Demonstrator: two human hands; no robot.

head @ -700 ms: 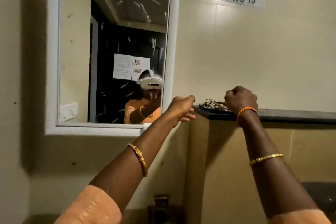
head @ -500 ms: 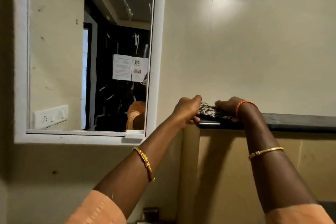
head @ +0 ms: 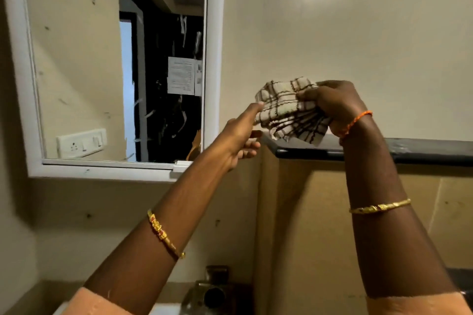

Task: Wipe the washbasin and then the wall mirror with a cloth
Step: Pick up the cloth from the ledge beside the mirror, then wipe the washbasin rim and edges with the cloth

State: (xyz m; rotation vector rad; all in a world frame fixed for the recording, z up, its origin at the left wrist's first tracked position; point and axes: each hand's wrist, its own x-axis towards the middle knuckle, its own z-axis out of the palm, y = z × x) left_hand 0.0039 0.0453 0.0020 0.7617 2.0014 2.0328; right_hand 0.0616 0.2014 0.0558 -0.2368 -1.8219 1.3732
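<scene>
The right hand (head: 335, 107) grips the bunched checked cloth (head: 289, 110) above the dark ledge (head: 422, 148), beside the wall mirror (head: 115, 64). The left hand (head: 240, 135) is loosely spread, one fingertip touching the cloth's left edge.

A dark ledge (head: 422, 149) runs along the cream wall (head: 358, 33). Low down, left of the ledge's end, stands a brass tap (head: 213, 291). Below the ledge is a tan panel (head: 320, 225).
</scene>
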